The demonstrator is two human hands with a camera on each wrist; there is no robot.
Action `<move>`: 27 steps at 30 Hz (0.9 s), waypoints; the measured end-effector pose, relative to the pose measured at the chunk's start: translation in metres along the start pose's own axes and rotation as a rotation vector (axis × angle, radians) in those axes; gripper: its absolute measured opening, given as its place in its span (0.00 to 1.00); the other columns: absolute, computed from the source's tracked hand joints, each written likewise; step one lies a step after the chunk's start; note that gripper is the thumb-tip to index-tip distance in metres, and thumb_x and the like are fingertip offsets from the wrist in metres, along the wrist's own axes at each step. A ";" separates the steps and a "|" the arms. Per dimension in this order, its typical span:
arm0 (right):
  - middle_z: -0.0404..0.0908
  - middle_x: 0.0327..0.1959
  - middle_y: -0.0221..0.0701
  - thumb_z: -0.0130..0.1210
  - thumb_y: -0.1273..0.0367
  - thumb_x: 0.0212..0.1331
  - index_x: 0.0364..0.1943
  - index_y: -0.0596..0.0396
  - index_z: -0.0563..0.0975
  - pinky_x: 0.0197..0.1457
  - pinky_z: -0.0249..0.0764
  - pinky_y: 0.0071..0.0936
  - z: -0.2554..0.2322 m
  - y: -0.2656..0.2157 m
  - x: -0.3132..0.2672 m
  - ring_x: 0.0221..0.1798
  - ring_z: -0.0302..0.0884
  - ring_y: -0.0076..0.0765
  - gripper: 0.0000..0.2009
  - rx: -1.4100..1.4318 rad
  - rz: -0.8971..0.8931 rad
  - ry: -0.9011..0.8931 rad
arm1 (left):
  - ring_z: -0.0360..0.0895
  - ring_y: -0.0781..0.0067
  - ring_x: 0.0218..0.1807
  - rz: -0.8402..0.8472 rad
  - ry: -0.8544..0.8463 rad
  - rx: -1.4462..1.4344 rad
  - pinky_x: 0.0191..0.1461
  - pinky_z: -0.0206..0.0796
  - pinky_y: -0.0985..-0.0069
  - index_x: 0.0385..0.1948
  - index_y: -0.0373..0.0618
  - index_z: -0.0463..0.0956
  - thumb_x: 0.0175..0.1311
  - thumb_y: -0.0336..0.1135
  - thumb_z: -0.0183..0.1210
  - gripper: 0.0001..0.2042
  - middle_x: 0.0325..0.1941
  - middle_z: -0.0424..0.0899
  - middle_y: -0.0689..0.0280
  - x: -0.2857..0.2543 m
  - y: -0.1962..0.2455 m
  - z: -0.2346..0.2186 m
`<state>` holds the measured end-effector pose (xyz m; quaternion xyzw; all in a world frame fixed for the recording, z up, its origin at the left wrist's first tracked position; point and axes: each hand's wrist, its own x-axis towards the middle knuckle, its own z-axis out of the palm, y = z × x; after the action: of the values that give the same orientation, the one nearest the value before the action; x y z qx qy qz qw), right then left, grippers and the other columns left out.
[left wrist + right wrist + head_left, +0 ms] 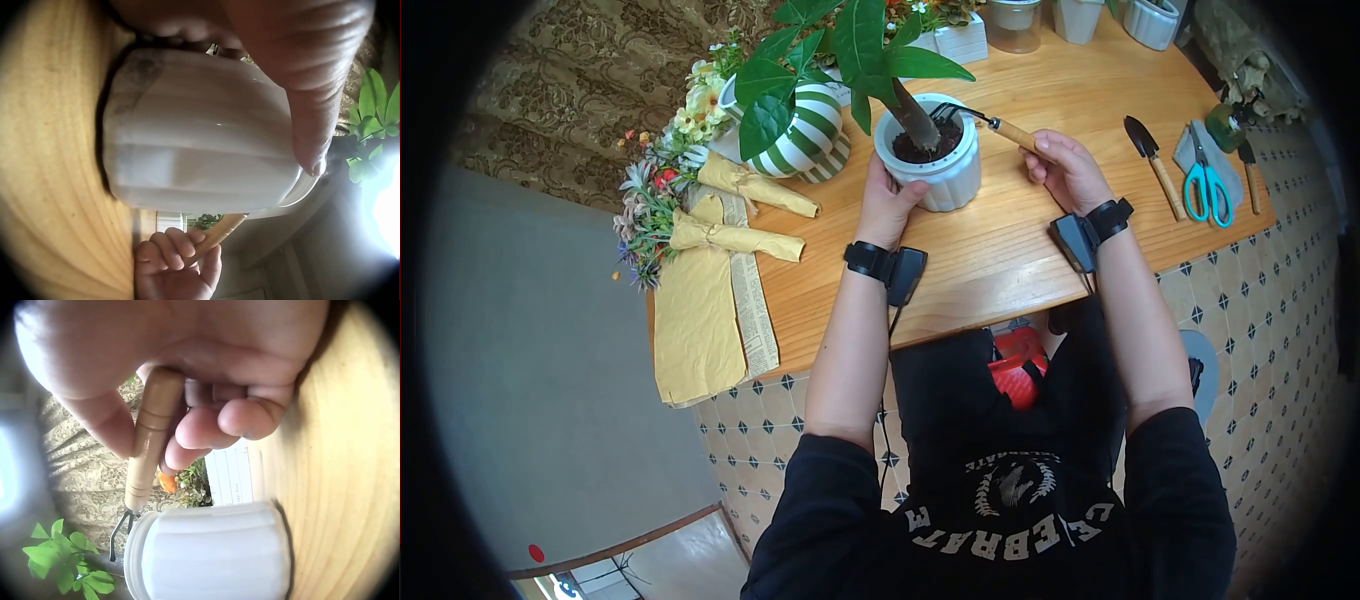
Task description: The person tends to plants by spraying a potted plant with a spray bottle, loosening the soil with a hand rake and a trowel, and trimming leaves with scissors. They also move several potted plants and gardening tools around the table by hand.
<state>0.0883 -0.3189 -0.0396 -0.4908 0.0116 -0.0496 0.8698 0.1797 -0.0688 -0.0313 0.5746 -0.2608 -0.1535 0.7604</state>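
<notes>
A white ribbed flower pot (953, 187) stands on the wooden table, holding dark soil (907, 151) and a leafy plant with a thick stem (915, 120). My left hand (887, 207) holds the pot's left side, its thumb reaching toward the rim in the left wrist view and its fingers partly hidden behind the pot (200, 137). With thumb and curled fingers, my right hand (1072, 172) grips the wooden handle of a small hand rake (1012, 133). The rake's dark tines are at the soil, just right of the stem.
To the right lie a hand trowel (1155, 165), teal-handled scissors (1206, 190) on a grey cloth and another wooden-handled tool (1250, 175). Paper-wrapped flowers (735, 235) and a green-striped pot (800, 135) are on the left. More pots (1078, 18) line the back.
</notes>
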 end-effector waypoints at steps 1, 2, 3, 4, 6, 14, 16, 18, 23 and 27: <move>0.74 0.24 0.26 0.51 0.66 0.61 0.34 0.60 0.75 0.30 0.63 0.14 0.001 -0.001 0.000 0.25 0.65 0.18 0.09 -0.005 0.005 0.002 | 0.62 0.69 0.64 -0.001 0.001 0.002 0.68 0.51 0.72 0.62 0.39 0.53 0.38 0.53 0.74 0.50 0.62 0.66 0.61 0.000 0.000 0.000; 0.74 0.23 0.26 0.51 0.66 0.61 0.34 0.60 0.76 0.30 0.63 0.14 0.001 -0.001 0.000 0.24 0.65 0.19 0.10 -0.010 0.004 0.004 | 0.62 0.69 0.64 0.001 -0.001 0.005 0.68 0.51 0.72 0.62 0.39 0.53 0.38 0.52 0.74 0.50 0.62 0.66 0.61 0.000 0.000 -0.001; 0.74 0.23 0.26 0.51 0.66 0.61 0.34 0.61 0.76 0.30 0.63 0.14 0.001 -0.001 0.000 0.24 0.65 0.19 0.11 -0.014 0.003 0.007 | 0.62 0.69 0.64 0.002 -0.003 0.007 0.68 0.51 0.72 0.62 0.39 0.53 0.38 0.52 0.73 0.50 0.62 0.66 0.61 0.000 0.000 -0.001; 0.74 0.23 0.27 0.51 0.65 0.61 0.34 0.62 0.76 0.30 0.63 0.14 0.001 -0.001 0.000 0.24 0.65 0.19 0.11 -0.018 0.002 0.009 | 0.62 0.69 0.64 0.003 -0.005 0.008 0.68 0.51 0.72 0.62 0.39 0.53 0.39 0.52 0.73 0.50 0.62 0.65 0.61 0.000 0.000 -0.001; 0.74 0.23 0.27 0.51 0.65 0.61 0.35 0.63 0.76 0.30 0.63 0.14 0.001 -0.001 -0.001 0.24 0.65 0.19 0.12 -0.022 0.001 0.011 | 0.62 0.69 0.64 0.004 -0.007 0.002 0.68 0.51 0.72 0.62 0.39 0.53 0.39 0.52 0.73 0.49 0.62 0.65 0.61 0.000 0.000 -0.001; 0.74 0.24 0.27 0.51 0.65 0.61 0.35 0.62 0.76 0.30 0.63 0.14 0.003 -0.002 -0.002 0.25 0.65 0.18 0.11 -0.024 -0.004 0.002 | 0.63 0.69 0.64 0.010 -0.001 -0.003 0.68 0.52 0.72 0.62 0.39 0.53 0.39 0.52 0.74 0.49 0.61 0.66 0.61 0.000 0.000 0.000; 0.74 0.25 0.26 0.51 0.65 0.61 0.35 0.60 0.76 0.30 0.63 0.14 0.003 -0.001 -0.002 0.25 0.65 0.18 0.10 -0.021 -0.015 -0.005 | 0.63 0.69 0.63 0.003 0.003 -0.002 0.68 0.52 0.72 0.62 0.39 0.53 0.38 0.52 0.74 0.50 0.61 0.66 0.61 -0.001 0.002 0.001; 0.74 0.25 0.26 0.51 0.66 0.62 0.36 0.58 0.76 0.30 0.63 0.14 0.003 -0.001 -0.002 0.25 0.65 0.18 0.09 -0.005 -0.016 -0.009 | 0.64 0.69 0.63 -0.002 0.021 0.007 0.67 0.53 0.72 0.61 0.40 0.54 0.37 0.52 0.74 0.50 0.60 0.67 0.62 -0.001 0.002 0.002; 0.74 0.25 0.26 0.51 0.67 0.62 0.38 0.56 0.74 0.30 0.63 0.14 -0.001 0.002 0.000 0.25 0.65 0.18 0.07 0.008 -0.014 -0.017 | 0.64 0.70 0.63 0.013 0.040 0.033 0.67 0.53 0.71 0.61 0.40 0.55 0.36 0.53 0.74 0.50 0.60 0.68 0.63 -0.002 0.002 0.003; 0.74 0.25 0.25 0.51 0.68 0.61 0.39 0.56 0.74 0.30 0.63 0.15 -0.002 0.003 0.001 0.25 0.66 0.18 0.07 0.006 -0.011 -0.014 | 0.64 0.70 0.63 0.023 0.033 0.044 0.67 0.53 0.71 0.61 0.40 0.55 0.37 0.53 0.74 0.50 0.60 0.68 0.63 -0.001 0.000 0.002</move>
<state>0.0891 -0.3192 -0.0436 -0.4885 0.0025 -0.0510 0.8711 0.1782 -0.0700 -0.0315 0.5905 -0.2582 -0.1298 0.7536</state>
